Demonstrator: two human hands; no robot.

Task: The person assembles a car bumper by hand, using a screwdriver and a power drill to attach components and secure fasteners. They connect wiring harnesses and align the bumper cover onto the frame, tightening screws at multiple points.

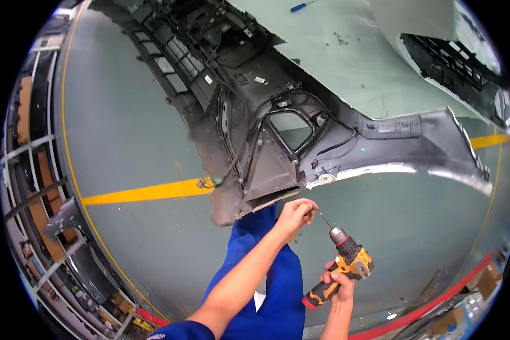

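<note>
A yellow and black cordless drill (354, 262) is gripped in my right hand (340, 285), its bit pointing up and to the left. Close to the bit's tip is my left hand (298, 217), with thumb and fingers pinched together. Whatever those fingers may hold is too small or hidden to make out. Just beyond my left hand lies a large car bumper (334, 144), its dark inner side showing. A thin black wiring harness (337, 146) runs across the bumper, and a small connector (209, 182) hangs by its left edge.
A blue-handled screwdriver (302, 7) and scattered small fasteners (340, 39) lie on the pale surface behind the bumper. Another bumper part (464, 71) is at the far right. Metal shelving (31, 146) with parts lines the left side. A red rail (425, 309) crosses the lower right.
</note>
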